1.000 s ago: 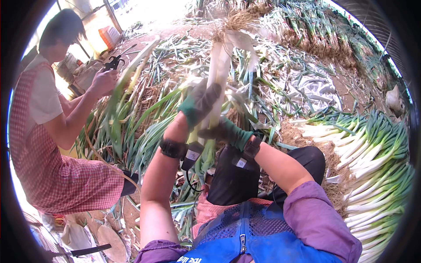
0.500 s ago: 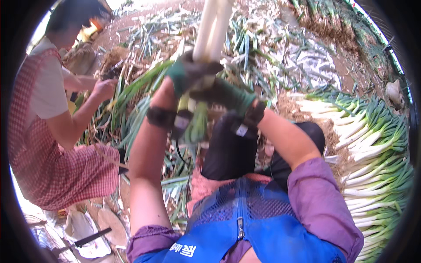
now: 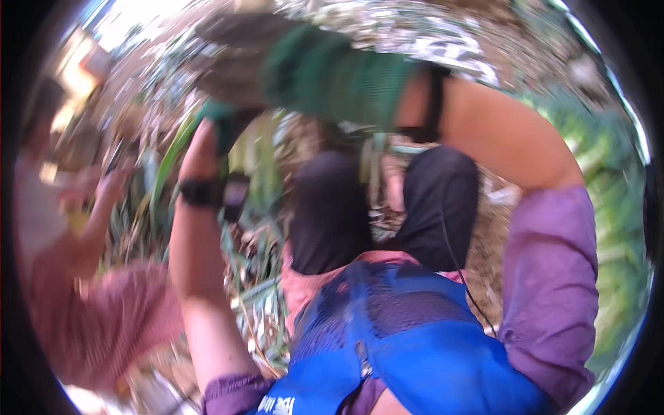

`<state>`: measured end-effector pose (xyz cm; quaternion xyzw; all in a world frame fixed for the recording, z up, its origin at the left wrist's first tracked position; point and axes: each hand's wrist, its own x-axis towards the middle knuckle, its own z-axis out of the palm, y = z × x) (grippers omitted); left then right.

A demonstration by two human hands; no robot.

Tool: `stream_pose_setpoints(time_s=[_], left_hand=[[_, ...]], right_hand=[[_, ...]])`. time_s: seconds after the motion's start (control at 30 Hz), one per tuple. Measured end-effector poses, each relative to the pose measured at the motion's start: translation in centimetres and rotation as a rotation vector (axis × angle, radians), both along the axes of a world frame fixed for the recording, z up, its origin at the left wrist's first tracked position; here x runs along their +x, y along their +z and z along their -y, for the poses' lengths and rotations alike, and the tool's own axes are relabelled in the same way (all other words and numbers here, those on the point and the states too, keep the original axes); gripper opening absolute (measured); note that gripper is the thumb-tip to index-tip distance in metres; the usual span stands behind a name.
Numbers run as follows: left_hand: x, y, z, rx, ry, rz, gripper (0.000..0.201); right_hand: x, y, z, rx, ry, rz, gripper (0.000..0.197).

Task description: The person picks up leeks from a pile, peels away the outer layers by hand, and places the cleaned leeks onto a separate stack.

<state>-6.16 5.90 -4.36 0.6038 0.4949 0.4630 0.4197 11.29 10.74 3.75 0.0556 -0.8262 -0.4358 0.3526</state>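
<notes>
Both my hands wear grey gloves with green cuffs and are close together, high and left of my knees. My right hand (image 3: 238, 61) is in front, its fingers wrapped across a bunch of long green onions; motion smears them. A short piece of white stalk (image 3: 254, 5) shows above that hand. Below it, my left hand (image 3: 228, 124) closes round the same bunch, most of its fingers hidden behind the right one. Blurred green leaves (image 3: 259, 162) hang beneath both hands.
A co-worker (image 3: 104, 304) in pink-checked clothes sits close on my left, hands near a heap of leaves. A long row of green onions (image 3: 615, 256) lies along my right. Stripped leaves (image 3: 259, 277) litter the ground. A thin black cable (image 3: 456, 270) crosses my right leg.
Both hands have moved left with the bunch, and the right hand has risen from below the left to above it. My view has shifted and blurred.
</notes>
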Motion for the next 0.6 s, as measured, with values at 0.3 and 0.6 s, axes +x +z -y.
stream_pose_setpoints(time_s=[0.3,0.6], left_hand=[[9.7,-0.7,0.1,-0.173,-0.249,-0.147,0.036],[13.8,4.2,-3.0,0.497,-0.072,-0.166,0.052]], right_hand=[[10.7,0.8,2.9,-0.275,-0.662,0.567,0.010],[38.2,10.3,1.1,-0.325,-1.013,-0.051,0.022]])
